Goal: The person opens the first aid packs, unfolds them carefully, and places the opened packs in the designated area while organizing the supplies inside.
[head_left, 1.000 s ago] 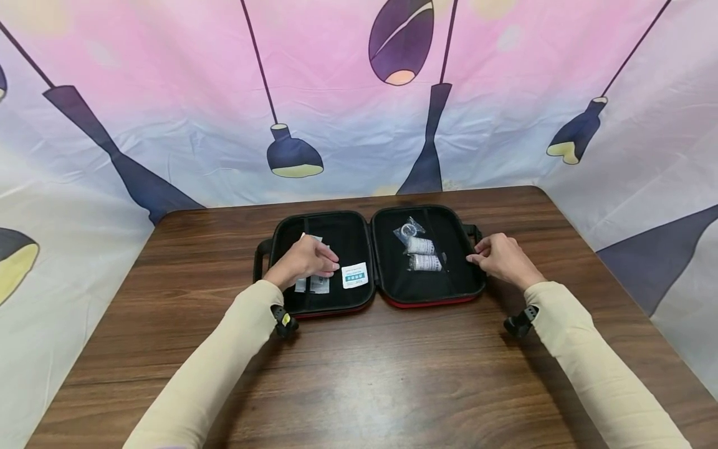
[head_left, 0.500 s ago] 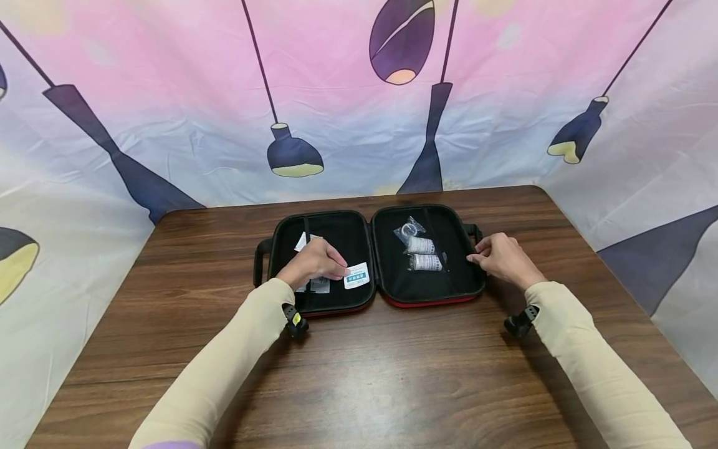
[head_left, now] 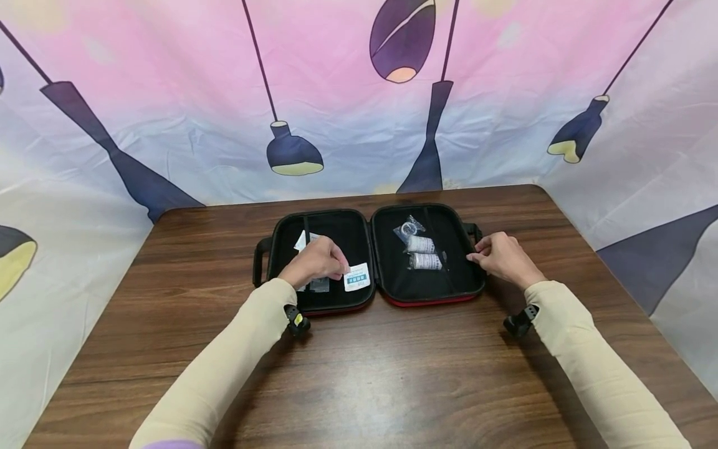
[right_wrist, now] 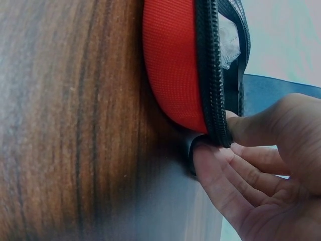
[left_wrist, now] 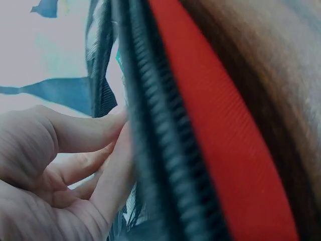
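A zip case, red outside and black inside, lies unfolded on the table; its left half (head_left: 353, 231) and right half (head_left: 454, 280) are side by side. My left hand (head_left: 318, 260) is over the left half, pinching the corner of a white packet (head_left: 357, 279) with a teal label. In the left wrist view the thumb and forefinger meet behind the case's zip edge (left_wrist: 165, 135), and the packet is mostly hidden. At the far right side, my right hand (head_left: 505, 257) grips the case's rim. The right wrist view shows its thumb inside the zip edge (right_wrist: 215, 75) and fingers outside.
In the right half sit two wrapped white rolls (head_left: 425, 262) and a clear bag (head_left: 407, 231) with a white ring. Flat white packets (head_left: 320, 285) lie under the left half's strap. A black handle (head_left: 259, 262) sticks out leftward. Printed cloth (head_left: 348, 149) hangs behind the table.
My left hand has moved right from above the strap to the labelled packet and taken its corner; the packet has shifted and turned slightly. My right hand has stayed on the rim.
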